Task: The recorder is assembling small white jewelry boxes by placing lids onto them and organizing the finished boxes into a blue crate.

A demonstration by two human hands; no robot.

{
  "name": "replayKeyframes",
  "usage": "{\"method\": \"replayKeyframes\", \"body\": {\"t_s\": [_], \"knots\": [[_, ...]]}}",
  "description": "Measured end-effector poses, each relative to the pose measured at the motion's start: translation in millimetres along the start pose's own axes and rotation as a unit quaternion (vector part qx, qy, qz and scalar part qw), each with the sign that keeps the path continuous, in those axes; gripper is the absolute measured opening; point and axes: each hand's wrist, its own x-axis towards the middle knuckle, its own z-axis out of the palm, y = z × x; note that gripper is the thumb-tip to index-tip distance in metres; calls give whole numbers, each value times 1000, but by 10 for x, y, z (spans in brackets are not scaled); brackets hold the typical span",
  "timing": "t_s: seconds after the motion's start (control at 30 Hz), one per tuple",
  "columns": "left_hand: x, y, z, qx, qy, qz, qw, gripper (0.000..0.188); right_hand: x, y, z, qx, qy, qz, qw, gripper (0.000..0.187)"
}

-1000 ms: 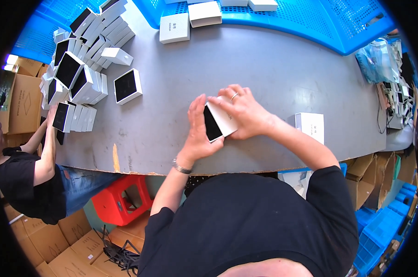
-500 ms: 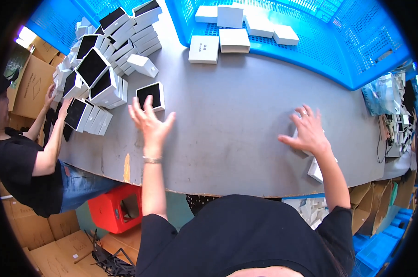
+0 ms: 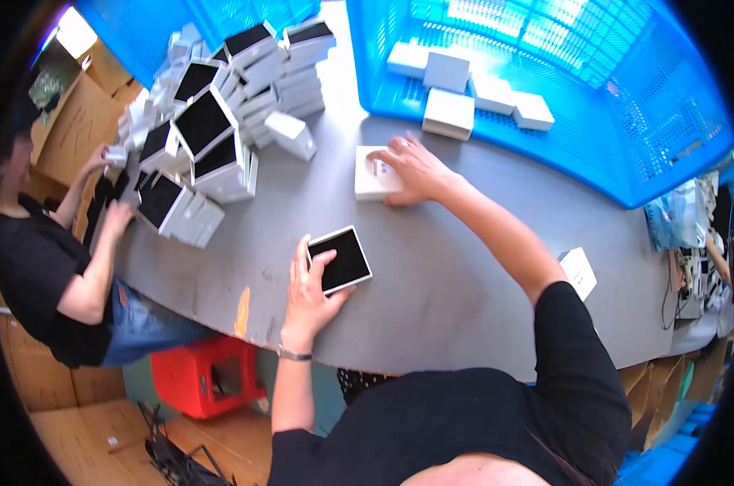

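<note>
My left hand (image 3: 306,300) is closed round the side of a white open box (image 3: 340,279) with a black inside, its fingers along the left edge and thumb at the near edge. The box rests on the grey table. Farther off, my right hand (image 3: 422,172) reaches across and grips a white lidded box (image 3: 369,185) with small print on top. That hand's fingers lie over the box's far right part, with the thumb at its near edge. Left of it, a white box (image 3: 290,134) lies tilted beside a pile of similar boxes (image 3: 205,125) with black insides.
A large blue plastic basket (image 3: 602,154) stands at the back right with several white boxes at its near side. Another white box (image 3: 578,274) lies by my right elbow. A co-worker (image 3: 51,275) handles boxes at the left. A red stool (image 3: 197,379) stands below the table edge.
My left hand has taken hold of the open box and brought it nearer. My right hand has left the right side and drawn the lidded box away from the basket. The view has shifted.
</note>
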Motion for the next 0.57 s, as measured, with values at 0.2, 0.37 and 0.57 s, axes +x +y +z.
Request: {"method": "replayKeyframes", "body": {"t_s": [0.2, 0.37, 0.57], "knots": [[62, 40, 70, -95, 2, 32, 995, 95, -1131, -530, 73, 148, -16, -82, 985, 86], [66, 271, 241, -113, -35, 78, 990, 103, -1553, -622, 125, 155, 43, 0, 987, 86], [-54, 343, 238, -139, -86, 102, 981, 105, -1783, -566, 133, 183, 51, -23, 982, 88]]}}
